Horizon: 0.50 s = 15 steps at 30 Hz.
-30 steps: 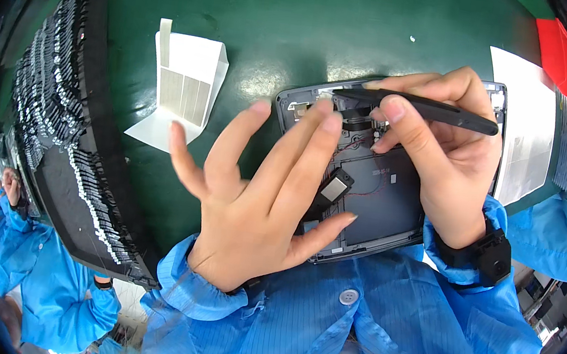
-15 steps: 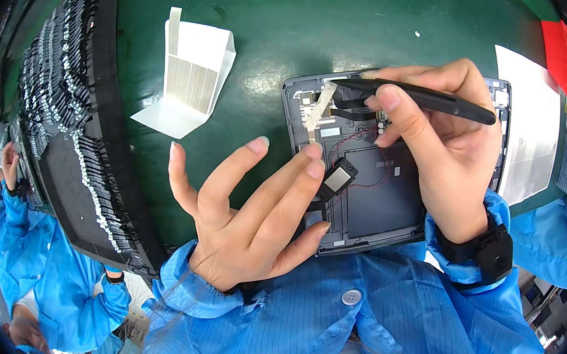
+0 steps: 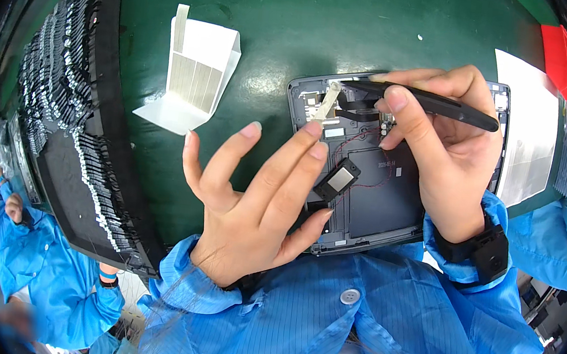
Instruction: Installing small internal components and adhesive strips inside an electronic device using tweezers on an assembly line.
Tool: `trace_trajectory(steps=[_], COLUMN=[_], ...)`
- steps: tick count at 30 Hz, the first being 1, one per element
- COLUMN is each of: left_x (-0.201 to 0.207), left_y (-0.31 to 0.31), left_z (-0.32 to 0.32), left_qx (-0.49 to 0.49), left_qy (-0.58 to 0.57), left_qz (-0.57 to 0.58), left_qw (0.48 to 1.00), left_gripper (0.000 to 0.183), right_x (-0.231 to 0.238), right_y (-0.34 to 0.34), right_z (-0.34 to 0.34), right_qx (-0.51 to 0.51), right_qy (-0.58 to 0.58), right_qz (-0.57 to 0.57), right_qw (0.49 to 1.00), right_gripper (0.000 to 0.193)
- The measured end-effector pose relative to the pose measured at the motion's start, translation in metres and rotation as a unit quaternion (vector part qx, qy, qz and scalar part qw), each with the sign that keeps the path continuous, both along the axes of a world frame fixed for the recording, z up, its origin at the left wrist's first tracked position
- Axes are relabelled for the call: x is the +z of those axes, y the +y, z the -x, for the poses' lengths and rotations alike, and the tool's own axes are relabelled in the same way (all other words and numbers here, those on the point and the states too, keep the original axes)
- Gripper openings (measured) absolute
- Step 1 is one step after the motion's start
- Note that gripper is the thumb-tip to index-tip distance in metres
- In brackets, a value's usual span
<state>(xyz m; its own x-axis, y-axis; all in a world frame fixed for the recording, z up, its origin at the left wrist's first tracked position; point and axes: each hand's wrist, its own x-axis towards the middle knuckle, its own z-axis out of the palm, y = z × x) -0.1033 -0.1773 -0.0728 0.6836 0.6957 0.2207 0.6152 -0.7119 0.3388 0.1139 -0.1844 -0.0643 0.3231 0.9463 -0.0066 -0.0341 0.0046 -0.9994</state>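
Observation:
An opened tablet housing [image 3: 383, 188] lies in front of me, dark grey, with boards and thin wires in it. My right hand [image 3: 445, 136] holds black tweezers [image 3: 439, 102] over its far part. The tweezers' tips meet the upper end of a silvery tape strip [image 3: 327, 103]. My left hand [image 3: 256, 202] has its fingers spread, one fingertip touching the strip's lower end. Beside those fingers sits a black speaker module [image 3: 337, 179] with a pale rectangle and red-black wires.
A folded white sheet with grey tape strips [image 3: 194, 72] lies at the left. Beyond it stands a black tray [image 3: 53, 172] packed with small dark parts. On the right are a white sheet [image 3: 529, 135] and a red piece [image 3: 560, 62]. Co-workers in blue [image 3: 52, 276] sit at both sides.
My left fingertip has moved up along the tape strip and now touches its lower end. The tweezers stay at the strip's upper end. The view has shifted slightly.

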Motion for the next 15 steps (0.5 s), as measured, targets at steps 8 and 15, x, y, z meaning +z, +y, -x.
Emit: trace_trajectory(steps=[8, 15], left_x=[0.010, 0.013], left_y=[-0.008, 0.003], left_z=[-0.015, -0.020], left_qx=[0.013, 0.004], left_qy=[0.074, 0.081], left_qz=[-0.030, -0.047], left_qw=[0.997, 0.996], left_gripper=[0.069, 0.078], right_x=[0.002, 0.026], right_y=[0.000, -0.037], right_z=[-0.002, -0.033], right_qx=[-0.006, -0.115], right_qy=[-0.019, 0.056], right_qz=[-0.002, -0.096], right_qw=[1.000, 0.987], right_gripper=[0.017, 0.022])
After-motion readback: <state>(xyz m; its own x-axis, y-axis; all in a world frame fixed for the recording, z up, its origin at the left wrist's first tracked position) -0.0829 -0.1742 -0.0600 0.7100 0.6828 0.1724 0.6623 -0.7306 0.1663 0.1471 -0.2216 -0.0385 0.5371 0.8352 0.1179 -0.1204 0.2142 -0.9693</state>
